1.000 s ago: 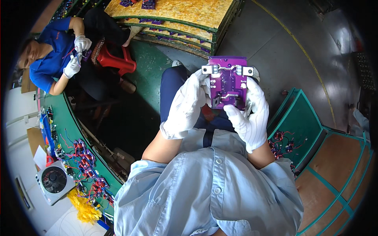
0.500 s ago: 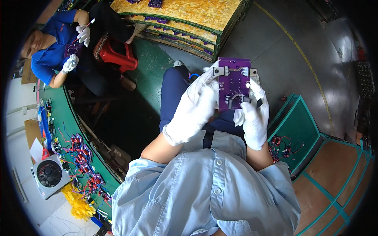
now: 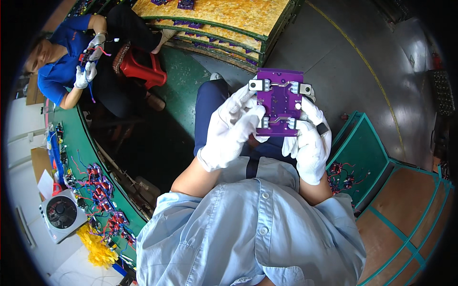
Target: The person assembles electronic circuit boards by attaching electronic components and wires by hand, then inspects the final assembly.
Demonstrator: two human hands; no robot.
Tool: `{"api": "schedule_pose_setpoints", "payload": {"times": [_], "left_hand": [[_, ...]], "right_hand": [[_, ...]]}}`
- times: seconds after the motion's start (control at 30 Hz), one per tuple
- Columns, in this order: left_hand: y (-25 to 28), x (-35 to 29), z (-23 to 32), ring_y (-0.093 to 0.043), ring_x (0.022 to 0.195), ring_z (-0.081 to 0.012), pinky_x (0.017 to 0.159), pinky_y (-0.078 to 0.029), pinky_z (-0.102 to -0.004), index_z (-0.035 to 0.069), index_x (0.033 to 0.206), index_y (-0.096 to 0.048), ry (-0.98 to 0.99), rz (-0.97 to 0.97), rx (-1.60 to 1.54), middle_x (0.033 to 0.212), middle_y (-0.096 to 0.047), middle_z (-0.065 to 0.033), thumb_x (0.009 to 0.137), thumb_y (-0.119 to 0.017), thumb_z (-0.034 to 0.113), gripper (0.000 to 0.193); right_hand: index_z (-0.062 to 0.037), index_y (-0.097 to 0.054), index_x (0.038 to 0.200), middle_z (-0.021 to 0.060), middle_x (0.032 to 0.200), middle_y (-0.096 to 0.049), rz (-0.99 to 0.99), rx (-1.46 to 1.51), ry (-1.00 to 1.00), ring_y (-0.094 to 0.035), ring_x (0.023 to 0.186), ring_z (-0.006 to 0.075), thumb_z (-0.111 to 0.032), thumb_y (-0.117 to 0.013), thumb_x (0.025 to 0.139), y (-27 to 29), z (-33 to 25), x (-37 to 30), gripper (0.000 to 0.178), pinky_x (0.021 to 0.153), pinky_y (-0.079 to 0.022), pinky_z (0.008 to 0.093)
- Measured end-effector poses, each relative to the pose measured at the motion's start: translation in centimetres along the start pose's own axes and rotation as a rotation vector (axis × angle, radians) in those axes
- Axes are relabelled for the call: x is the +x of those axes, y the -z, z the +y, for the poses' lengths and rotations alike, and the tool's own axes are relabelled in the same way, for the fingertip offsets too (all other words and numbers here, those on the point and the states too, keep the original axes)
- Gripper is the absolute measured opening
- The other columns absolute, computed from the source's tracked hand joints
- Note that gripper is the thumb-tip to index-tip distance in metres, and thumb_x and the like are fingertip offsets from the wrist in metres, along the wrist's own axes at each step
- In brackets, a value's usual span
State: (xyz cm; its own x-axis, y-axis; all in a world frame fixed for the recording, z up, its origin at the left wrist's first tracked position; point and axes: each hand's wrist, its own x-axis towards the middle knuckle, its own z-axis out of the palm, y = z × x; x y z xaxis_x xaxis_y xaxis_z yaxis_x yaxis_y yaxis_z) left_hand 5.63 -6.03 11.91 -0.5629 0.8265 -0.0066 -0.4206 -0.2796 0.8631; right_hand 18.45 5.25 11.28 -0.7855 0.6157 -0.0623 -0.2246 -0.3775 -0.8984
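Observation:
A purple circuit board [image 3: 280, 106] is held up in front of me between both hands. Metal clips with black dots stick out at its two upper corners, and bent wire pieces and pale terminals line its face. My left hand [image 3: 224, 131], in a white knitted glove, grips the board's left edge, with thumb and fingers near the lower-left terminal. White-gloved too, my right hand [image 3: 312, 143] closes on the right edge, its thumb by the lower-right terminal. A dark band shows on one right finger. The board's back and the fingertips behind it are hidden.
A co-worker [image 3: 67, 66] in a blue shirt, gloved, handles a board at the upper left, beside a red stool [image 3: 140, 66]. Wired boards lie on the green bench [image 3: 71, 117] and in the green bin [image 3: 365, 143]. A tiered rack [image 3: 229, 14] stands ahead.
The board has shifted slightly left and lies flatter to view. My right thumb has come off its lower terminal area. The co-worker's board has turned, showing red parts and wires.

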Motion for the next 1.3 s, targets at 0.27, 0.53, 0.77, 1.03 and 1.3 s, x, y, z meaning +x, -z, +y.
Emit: {"api": "schedule_pose_setpoints", "payload": {"times": [0.27,0.53,0.77,1.03,1.3], "left_hand": [[0.2,0.6,-0.8,-0.055,0.094,-0.0154,0.081,-0.043,-0.0251,-0.005,0.117,-0.041,0.016,-0.014,-0.343,0.107,-0.054,-0.0112,0.079,-0.050,0.008,0.042],[0.1,0.9,-0.7,-0.053,0.094,-0.0179,0.078,-0.045,-0.0284,-0.003,0.117,-0.040,0.164,0.052,-0.404,0.105,-0.052,-0.0131,0.089,-0.024,0.049,0.061],[0.9,0.8,-1.7,-0.051,0.095,-0.0189,0.083,-0.042,-0.0304,0.000,0.119,-0.040,0.136,-0.024,-0.423,0.105,-0.051,-0.0114,0.085,-0.019,0.057,0.069],[2.2,0.9,-2.3,-0.049,0.097,-0.0177,0.086,-0.039,-0.0311,0.001,0.119,-0.041,0.114,-0.080,-0.466,0.109,-0.051,-0.0097,0.086,-0.020,0.056,0.068],[2.9,-0.1,-2.8,-0.050,0.074,-0.0090,0.070,-0.042,-0.0230,-0.002,0.105,-0.048,0.069,0.146,0.280,0.085,-0.055,-0.0021,0.078,-0.060,0.010,0.031]], "right_hand": [[0.0060,-0.039,0.117,0.0163,0.090,-0.057,0.121,0.111,-0.093,-0.048,0.042,0.0096,-0.006,-0.045,0.081,-1.7,-0.8,-0.4,0.039,0.037,-0.042,0.0210],[-0.0004,-0.035,0.121,0.0186,0.108,-0.050,-0.175,0.326,0.016,-0.061,0.066,0.0222,-0.039,-0.049,0.082,1.0,1.4,0.3,0.056,0.044,-0.051,0.0281],[-0.0039,-0.035,0.120,0.0135,0.108,-0.050,-0.086,0.331,0.018,-0.059,0.071,0.0245,-0.048,-0.048,0.080,1.8,2.7,0.1,0.061,0.044,-0.050,0.0310],[-0.0025,-0.039,0.116,0.0167,0.105,-0.051,-0.114,0.312,0.031,-0.060,0.065,0.0238,-0.047,-0.051,0.078,1.5,3.3,0.4,0.060,0.044,-0.051,0.0285],[0.0018,-0.047,0.112,0.0034,0.078,-0.055,0.007,0.327,-0.160,-0.053,0.067,0.0054,-0.014,-0.054,0.081,0.2,2.3,1.6,0.036,0.054,-0.044,0.0178]]}}
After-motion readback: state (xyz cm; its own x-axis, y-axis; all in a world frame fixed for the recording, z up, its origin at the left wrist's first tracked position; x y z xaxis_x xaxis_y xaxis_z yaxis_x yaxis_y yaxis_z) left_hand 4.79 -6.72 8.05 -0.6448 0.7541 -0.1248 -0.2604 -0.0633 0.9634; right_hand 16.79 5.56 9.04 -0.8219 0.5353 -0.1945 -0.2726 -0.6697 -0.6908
